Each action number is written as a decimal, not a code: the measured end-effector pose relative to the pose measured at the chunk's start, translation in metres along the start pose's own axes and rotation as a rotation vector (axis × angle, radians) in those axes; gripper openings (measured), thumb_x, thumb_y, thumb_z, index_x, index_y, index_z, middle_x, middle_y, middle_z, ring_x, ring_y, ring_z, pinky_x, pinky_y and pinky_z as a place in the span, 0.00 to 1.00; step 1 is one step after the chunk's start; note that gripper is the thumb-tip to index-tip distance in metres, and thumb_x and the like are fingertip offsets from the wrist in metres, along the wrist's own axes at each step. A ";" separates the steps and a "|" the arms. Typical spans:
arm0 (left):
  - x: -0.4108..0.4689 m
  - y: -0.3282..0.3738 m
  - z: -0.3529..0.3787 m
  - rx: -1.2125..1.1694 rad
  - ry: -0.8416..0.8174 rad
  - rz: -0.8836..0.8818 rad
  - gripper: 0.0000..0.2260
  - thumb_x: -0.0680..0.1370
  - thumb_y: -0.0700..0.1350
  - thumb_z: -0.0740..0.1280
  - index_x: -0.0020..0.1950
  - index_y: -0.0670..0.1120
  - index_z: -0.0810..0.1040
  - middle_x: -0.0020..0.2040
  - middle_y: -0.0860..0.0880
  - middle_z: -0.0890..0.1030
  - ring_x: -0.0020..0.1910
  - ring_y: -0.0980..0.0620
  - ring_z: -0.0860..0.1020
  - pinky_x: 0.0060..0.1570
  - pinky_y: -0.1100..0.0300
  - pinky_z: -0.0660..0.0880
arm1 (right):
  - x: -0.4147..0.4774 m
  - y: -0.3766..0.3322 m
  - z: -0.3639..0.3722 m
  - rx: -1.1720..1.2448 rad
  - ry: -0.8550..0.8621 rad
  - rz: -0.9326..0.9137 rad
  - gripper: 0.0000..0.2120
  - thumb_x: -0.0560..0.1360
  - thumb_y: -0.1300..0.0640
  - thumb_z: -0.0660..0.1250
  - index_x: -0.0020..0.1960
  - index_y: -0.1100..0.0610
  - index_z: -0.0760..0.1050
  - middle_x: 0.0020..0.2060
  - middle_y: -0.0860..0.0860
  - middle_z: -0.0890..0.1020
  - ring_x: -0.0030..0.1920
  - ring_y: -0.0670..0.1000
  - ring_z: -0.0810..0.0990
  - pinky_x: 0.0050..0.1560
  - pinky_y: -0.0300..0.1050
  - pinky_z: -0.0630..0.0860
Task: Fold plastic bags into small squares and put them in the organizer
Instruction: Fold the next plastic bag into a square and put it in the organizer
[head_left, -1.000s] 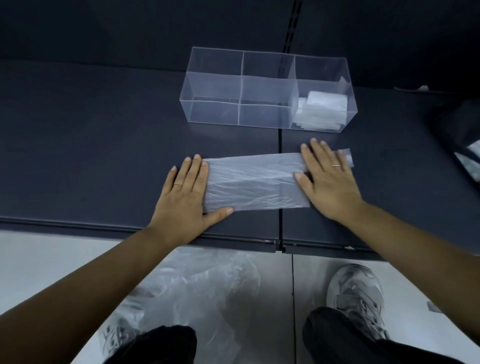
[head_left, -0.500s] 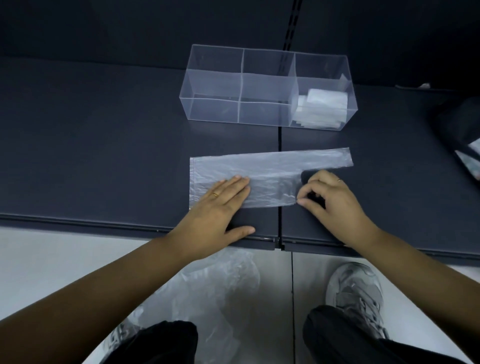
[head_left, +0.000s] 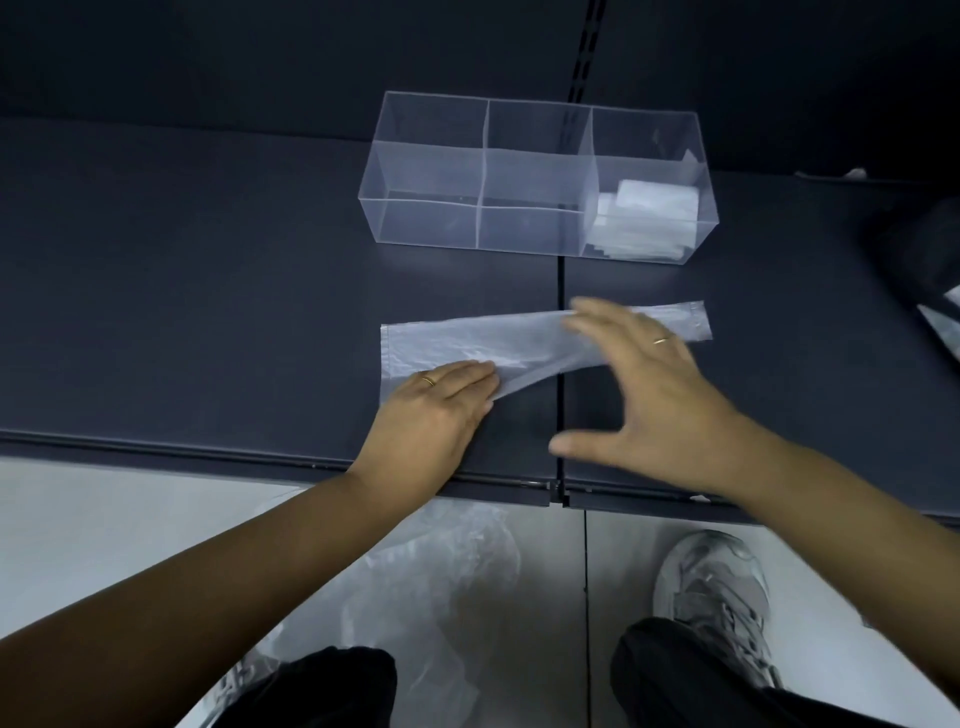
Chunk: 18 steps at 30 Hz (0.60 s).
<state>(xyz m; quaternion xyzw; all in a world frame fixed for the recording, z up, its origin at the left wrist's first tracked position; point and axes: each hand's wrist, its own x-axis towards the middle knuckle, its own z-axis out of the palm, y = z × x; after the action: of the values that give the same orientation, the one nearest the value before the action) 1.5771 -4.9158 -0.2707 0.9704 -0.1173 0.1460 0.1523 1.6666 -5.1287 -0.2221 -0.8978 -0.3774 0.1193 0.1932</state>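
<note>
While the left hand (head_left: 436, 410) presses the bag (head_left: 467, 340) with flat fingers, the right hand (head_left: 654, 395) spreads open over it. The organizer (head_left: 431, 171) stands behind.

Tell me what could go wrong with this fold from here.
1. The bag has its near edge slanted from under the left hand, so the crease may set crooked.
2. The left hand pins one corner; the open right hand is blurred over the strip and might drag the thin film.
3. The bag spans the table seam, where an edge might snag.
</note>
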 end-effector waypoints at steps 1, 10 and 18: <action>0.000 0.002 -0.002 -0.003 -0.005 -0.003 0.10 0.73 0.36 0.71 0.54 0.37 0.83 0.54 0.42 0.83 0.52 0.43 0.83 0.52 0.48 0.80 | 0.000 -0.008 0.008 -0.110 -0.023 -0.061 0.46 0.63 0.31 0.67 0.75 0.47 0.57 0.74 0.44 0.59 0.74 0.43 0.53 0.74 0.46 0.41; -0.011 -0.008 -0.021 -0.223 -0.086 -0.163 0.10 0.77 0.39 0.67 0.57 0.43 0.83 0.55 0.48 0.83 0.55 0.49 0.81 0.57 0.56 0.77 | 0.011 0.022 0.010 0.275 0.133 0.144 0.05 0.71 0.60 0.73 0.40 0.51 0.80 0.39 0.43 0.82 0.45 0.43 0.78 0.54 0.37 0.72; -0.008 -0.058 -0.038 -0.832 0.013 -0.969 0.06 0.76 0.45 0.70 0.40 0.53 0.84 0.38 0.58 0.84 0.38 0.61 0.80 0.43 0.69 0.76 | 0.031 0.041 0.017 0.634 0.235 0.476 0.07 0.73 0.55 0.72 0.38 0.54 0.79 0.36 0.47 0.85 0.35 0.39 0.79 0.41 0.27 0.71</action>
<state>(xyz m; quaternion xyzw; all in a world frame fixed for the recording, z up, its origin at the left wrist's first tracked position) 1.5757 -4.8482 -0.2536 0.7722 0.2891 0.0085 0.5657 1.7073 -5.1281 -0.2575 -0.8635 -0.0789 0.1676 0.4691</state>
